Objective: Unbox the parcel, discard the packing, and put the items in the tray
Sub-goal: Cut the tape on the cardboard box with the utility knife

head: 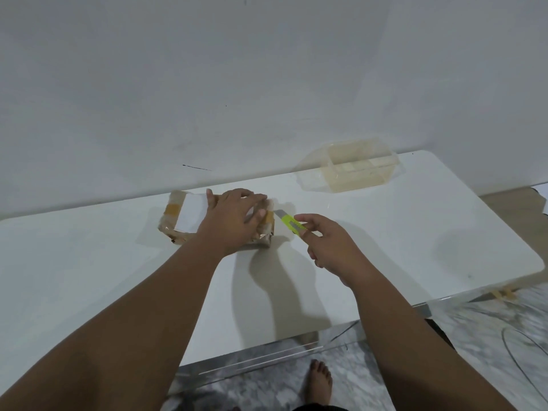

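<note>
Brown taped parcel point(218, 221) pinned on a white table point(415, 232), cutter at its edge.

Left hand point(234, 221) lies flat on the parcel's white label, fingers spread and pressing down. Right hand point(329, 247) has its fingers clamped on a yellow-green utility knife point(292, 225), blade tip touching the parcel's right end (whether it has pierced the tape cannot be told). Clear plastic tray point(360, 169) sits well apart at the table's far edge, against the wall.
</note>
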